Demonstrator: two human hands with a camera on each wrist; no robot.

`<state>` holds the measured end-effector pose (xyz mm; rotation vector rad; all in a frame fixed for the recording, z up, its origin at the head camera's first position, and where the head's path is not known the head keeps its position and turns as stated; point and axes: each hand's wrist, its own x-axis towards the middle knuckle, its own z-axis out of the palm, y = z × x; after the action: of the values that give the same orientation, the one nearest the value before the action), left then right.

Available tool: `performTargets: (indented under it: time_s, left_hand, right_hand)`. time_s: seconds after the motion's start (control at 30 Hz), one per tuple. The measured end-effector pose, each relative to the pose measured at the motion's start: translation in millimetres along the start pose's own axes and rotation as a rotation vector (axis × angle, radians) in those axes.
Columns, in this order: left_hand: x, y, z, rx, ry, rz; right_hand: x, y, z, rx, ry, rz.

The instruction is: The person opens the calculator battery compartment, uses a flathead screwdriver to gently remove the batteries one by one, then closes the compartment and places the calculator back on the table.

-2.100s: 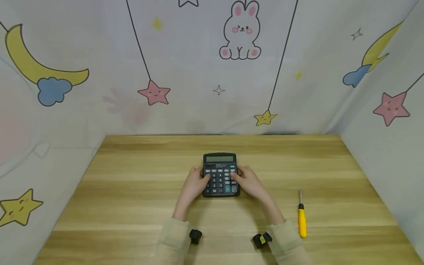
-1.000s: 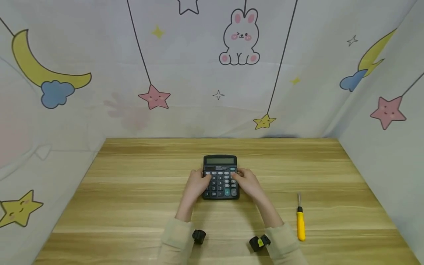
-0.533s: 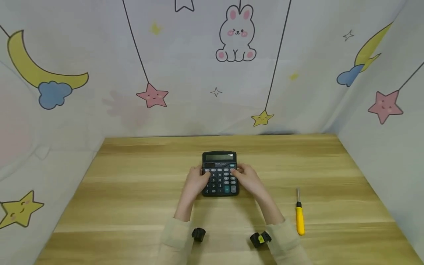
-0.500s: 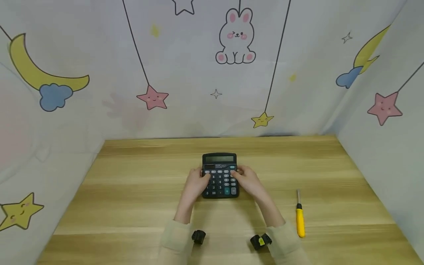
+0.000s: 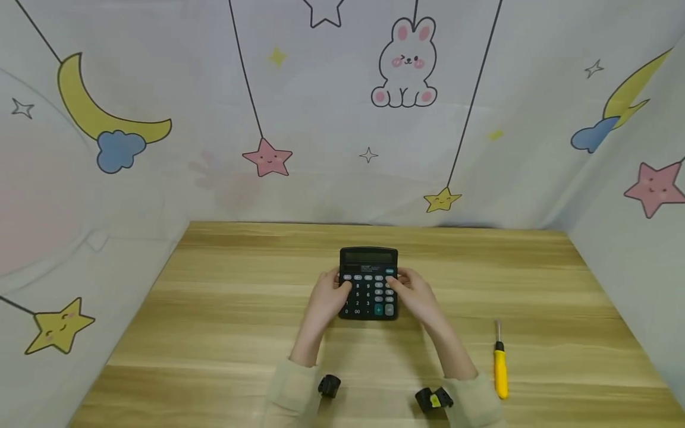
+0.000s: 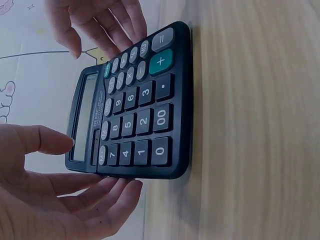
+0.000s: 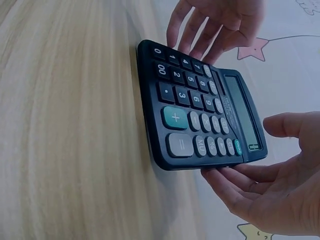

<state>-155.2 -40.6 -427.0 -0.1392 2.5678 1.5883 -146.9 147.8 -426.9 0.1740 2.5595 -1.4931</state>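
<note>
A black desktop calculator (image 5: 369, 297) with grey, black and green keys stands between my two hands in the middle of the wooden table. My left hand (image 5: 328, 297) holds its left side, thumb over the front and fingers at the edge. On the opposite side my right hand (image 5: 420, 300) grips in the same way. In the left wrist view the calculator (image 6: 132, 112) leans back, its lower edge at the tabletop. The right wrist view shows a small mark in one corner of the display (image 7: 245, 117). The calculator's back is hidden.
To the right on the table (image 5: 241, 333) lies a screwdriver (image 5: 500, 368) with a yellow handle, its tip pointing away. A white cloth (image 5: 332, 107) printed with stars, moons and a rabbit hangs behind and beside the table. A black wrist camera (image 5: 329, 386) sits at the left sleeve.
The head view has swung, so the whole scene sits further right in it. Both hands keep their hold on the calculator, and its display looks darker from this angle.
</note>
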Motion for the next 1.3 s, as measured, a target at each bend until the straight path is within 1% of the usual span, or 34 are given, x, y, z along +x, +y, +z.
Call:
performTargets:
  time_s: [0.13, 0.23, 0.4, 0.53, 0.7, 0.87, 1.0, 1.3]
  left_hand:
    - [-2.6, 6.6, -3.3, 0.000, 0.010, 0.014]
    - [-4.0, 9.4, -4.5, 0.003, 0.022, 0.022]
    - [-3.6, 12.1, -3.1, -0.012, 0.020, 0.012]
    - [-5.8, 15.8, -2.7, -0.028, 0.017, 0.002]
    - [-8.2, 17.2, -3.2, -0.054, 0.009, -0.014]
    - [-11.4, 17.2, -5.8, -0.069, -0.004, -0.021]
    - [-13.6, 17.7, -7.8, -0.103, -0.014, -0.038]
    - [-13.7, 18.7, -10.5, -0.166, -0.020, -0.057]
  right_hand:
    - [-0.2, -4, -4, -0.005, -0.020, -0.011]
    - [-1.8, -6, -7, -0.006, -0.020, -0.020]
    - [-5.7, -8, -13, 0.006, -0.018, -0.023]
    - [-7.4, -9, -17, 0.007, -0.024, -0.029]
    - [-9.3, -11, -20, 0.011, -0.030, -0.040]
    - [-11.7, -12, -21, 0.018, -0.037, -0.032]
    - [-11.7, -13, -22, 0.019, -0.038, -0.031]
    - [-8.6, -17, -23, 0.017, -0.029, -0.050]
